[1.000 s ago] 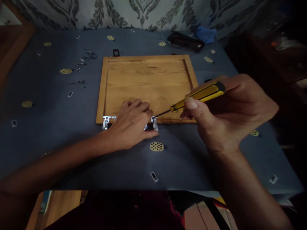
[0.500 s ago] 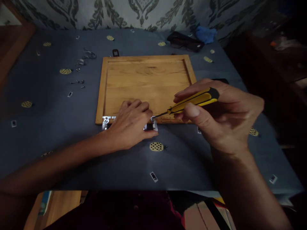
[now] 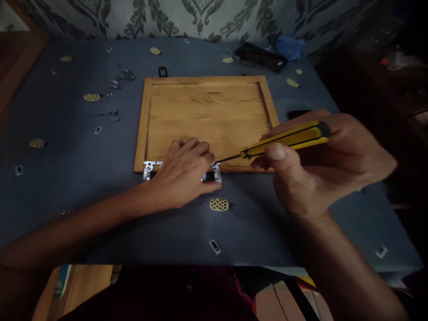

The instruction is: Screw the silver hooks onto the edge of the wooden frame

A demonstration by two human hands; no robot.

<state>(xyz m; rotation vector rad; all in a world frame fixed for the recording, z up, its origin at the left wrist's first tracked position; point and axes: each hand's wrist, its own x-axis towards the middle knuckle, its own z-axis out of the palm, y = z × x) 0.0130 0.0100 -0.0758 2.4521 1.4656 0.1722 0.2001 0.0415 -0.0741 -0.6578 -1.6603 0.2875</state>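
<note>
A framed wooden panel (image 3: 207, 109) lies flat on the table. Along its front edge is a silver metal bracket (image 3: 149, 166), whose middle is hidden under my left hand (image 3: 187, 174). The fingers of that hand curl over the bracket, with the thumb stretched along its front side. My right hand (image 3: 321, 165) grips a screwdriver (image 3: 284, 139) by its yellow and black handle, thumb on the near side. The screwdriver slants down to the left, and its tip meets the bracket's right end, beside my left fingers. Whether a screw sits under the tip I cannot tell.
Several small screws (image 3: 112, 112) and shiny metal pieces (image 3: 125, 73) lie left of the panel on the blue tablecloth (image 3: 83, 156). Behind the panel are a dark buckle-like piece (image 3: 162, 72), dark glasses (image 3: 262, 59) and a blue cloth (image 3: 290, 47). A patterned curtain (image 3: 200, 18) hangs behind.
My right hand has shifted to the right and turned, with more of the screwdriver handle showing. The tip stays at the bracket's right end. My left hand keeps its place.
</note>
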